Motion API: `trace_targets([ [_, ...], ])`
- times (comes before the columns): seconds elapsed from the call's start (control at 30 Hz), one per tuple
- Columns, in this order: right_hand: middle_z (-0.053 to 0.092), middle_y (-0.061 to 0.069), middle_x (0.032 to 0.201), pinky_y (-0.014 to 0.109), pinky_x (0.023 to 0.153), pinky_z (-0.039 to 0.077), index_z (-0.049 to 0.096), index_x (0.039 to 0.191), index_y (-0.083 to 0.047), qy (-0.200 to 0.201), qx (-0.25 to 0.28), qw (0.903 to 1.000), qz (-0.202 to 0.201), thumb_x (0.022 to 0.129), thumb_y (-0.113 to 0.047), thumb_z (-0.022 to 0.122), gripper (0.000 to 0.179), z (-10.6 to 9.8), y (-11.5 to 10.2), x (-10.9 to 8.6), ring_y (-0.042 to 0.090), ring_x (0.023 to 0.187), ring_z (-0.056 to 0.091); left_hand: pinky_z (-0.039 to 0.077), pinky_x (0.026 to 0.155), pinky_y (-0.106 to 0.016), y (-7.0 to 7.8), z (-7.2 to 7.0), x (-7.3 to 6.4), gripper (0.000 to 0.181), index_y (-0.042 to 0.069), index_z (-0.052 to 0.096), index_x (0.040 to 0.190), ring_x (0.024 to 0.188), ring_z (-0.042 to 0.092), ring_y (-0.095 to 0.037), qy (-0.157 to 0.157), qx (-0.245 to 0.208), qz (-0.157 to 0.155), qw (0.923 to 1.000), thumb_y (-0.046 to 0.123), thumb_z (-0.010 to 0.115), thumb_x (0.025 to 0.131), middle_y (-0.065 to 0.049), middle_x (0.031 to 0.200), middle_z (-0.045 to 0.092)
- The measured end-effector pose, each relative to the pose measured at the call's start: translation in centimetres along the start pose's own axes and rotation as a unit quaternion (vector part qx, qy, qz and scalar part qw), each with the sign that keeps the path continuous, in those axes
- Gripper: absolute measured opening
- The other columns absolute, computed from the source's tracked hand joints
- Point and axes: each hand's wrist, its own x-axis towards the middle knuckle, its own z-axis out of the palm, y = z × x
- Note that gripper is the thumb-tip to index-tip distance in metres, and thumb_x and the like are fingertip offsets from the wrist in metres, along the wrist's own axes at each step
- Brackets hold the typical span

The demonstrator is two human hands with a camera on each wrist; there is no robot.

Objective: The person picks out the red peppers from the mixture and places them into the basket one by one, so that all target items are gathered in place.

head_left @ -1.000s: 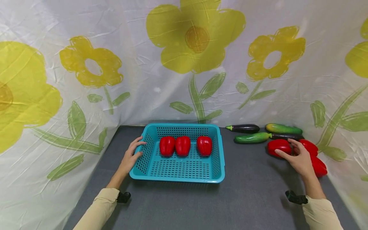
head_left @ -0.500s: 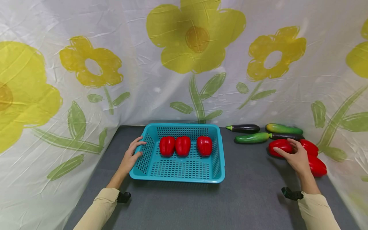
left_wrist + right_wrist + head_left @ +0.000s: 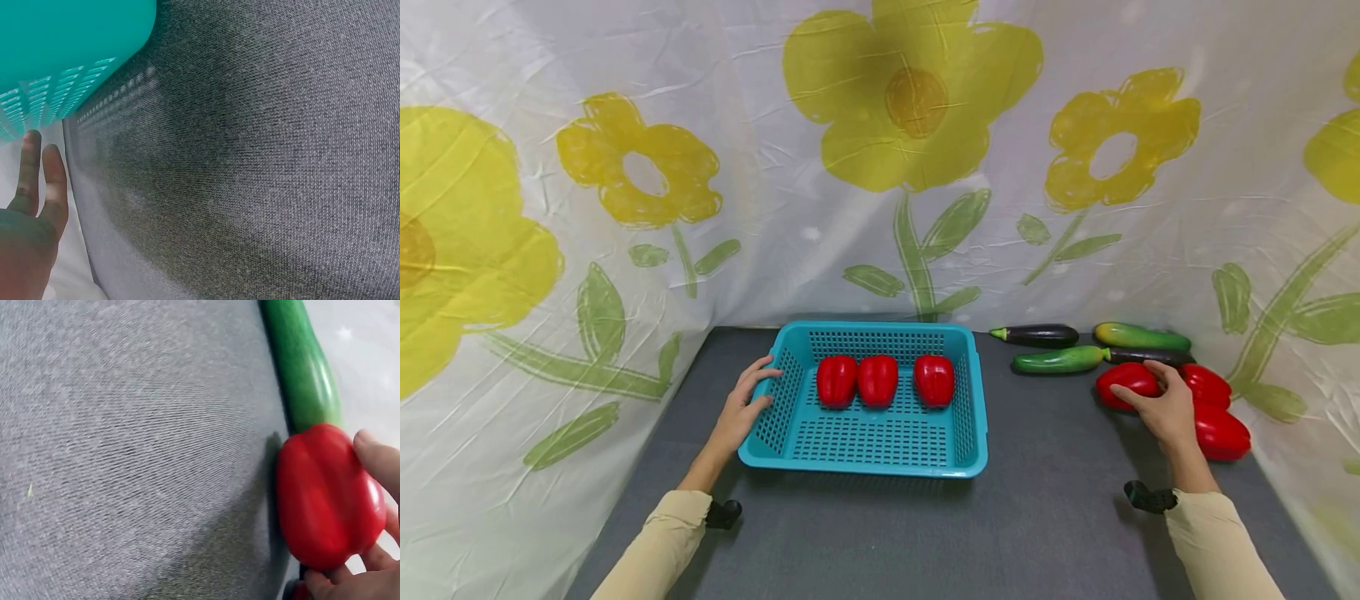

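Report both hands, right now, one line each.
Left hand: open, fingers at the left rim of the basket.
Right hand: closed on a pepper, gripped between thumb and fingers.

Here, a dark grey, woven-topped desk [image 3: 880, 537] spreads under the left grip [image 3: 741, 408] and the right grip [image 3: 1167, 408]. Beyond both hangs a pale, creased sheet [image 3: 760, 250] with yellow flowers [image 3: 857, 92] on green stems [image 3: 912, 250], falling outside either grip too, its folds catching light.
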Motion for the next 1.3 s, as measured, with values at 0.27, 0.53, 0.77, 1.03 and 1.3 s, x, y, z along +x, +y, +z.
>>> trace_targets([
  [0.27, 0.043, 0.024, 0.152, 0.04, 0.101, 0.042, 0.041, 0.152, 0.001, 0.027, -0.009, 0.9996, 0.005, 0.089, -0.021, 0.08, 0.077, 0.2, 0.4, 0.1, 0.041, 0.136, 0.042, 0.027, 0.099, -0.059, -0.2, -0.1, 0.1, 0.041, -0.005, 0.057, 0.135, 0.147, 0.02, -0.041, 0.001, -0.002, 0.0, 1.0, -0.012, 0.048, 0.095, -0.016, 0.16, 0.029],
  [0.53, 0.041, 0.028, 0.151, 0.021, 0.082, 0.043, 0.04, 0.152, 0.002, 0.004, 0.003, 1.0, -0.004, 0.091, -0.024, 0.079, 0.077, 0.0, 0.5, 0.1, 0.043, 0.131, 0.042, 0.03, 0.097, -0.043, -0.3, -0.1, 0.0, 0.04, -0.005, 0.056, 0.135, 0.147, 0.02, -0.04, -0.002, -0.001, -0.005, 1.0, -0.01, 0.046, 0.097, -0.014, 0.16, 0.028],
  [0.77, 0.034, 0.027, 0.155, 0.036, 0.09, 0.05, 0.039, 0.152, 0.001, -0.002, 0.022, 0.9997, 0.011, 0.092, -0.029, 0.076, 0.076, 0.0, 0.5, 0.0, 0.048, 0.133, 0.039, 0.03, 0.098, -0.043, -0.4, -0.1, 0.0, 0.039, -0.005, 0.056, 0.134, 0.147, 0.02, -0.04, -0.003, 0.001, -0.004, 1.0, -0.01, 0.047, 0.097, -0.016, 0.16, 0.028],
  [1.03, 0.035, 0.023, 0.156, 0.049, 0.101, 0.041, 0.034, 0.157, -0.008, 0.037, 0.051, 0.9963, 0.058, 0.092, -0.031, 0.077, 0.082, 0.9, 1.0, 0.1, 0.04, 0.136, 0.036, 0.029, 0.1, -0.041, -0.4, 0.0, 0.0, 0.04, -0.005, 0.057, 0.134, 0.148, 0.019, -0.04, -0.002, 0.005, 0.003, 1.0, -0.011, 0.047, 0.096, -0.017, 0.16, 0.028],
  [1.3, 0.044, 0.019, 0.15, 0.021, 0.08, 0.042, 0.043, 0.154, -0.011, 0.075, 0.088, 0.9898, 0.083, 0.089, -0.029, 0.08, 0.077, 1.5, 1.4, 0.2, 0.031, 0.125, 0.043, 0.03, 0.098, -0.032, -0.4, 0.0, 0.0, 0.04, -0.005, 0.056, 0.134, 0.147, 0.02, -0.041, -0.001, 0.003, 0.005, 1.0, -0.011, 0.047, 0.096, -0.016, 0.16, 0.029],
])
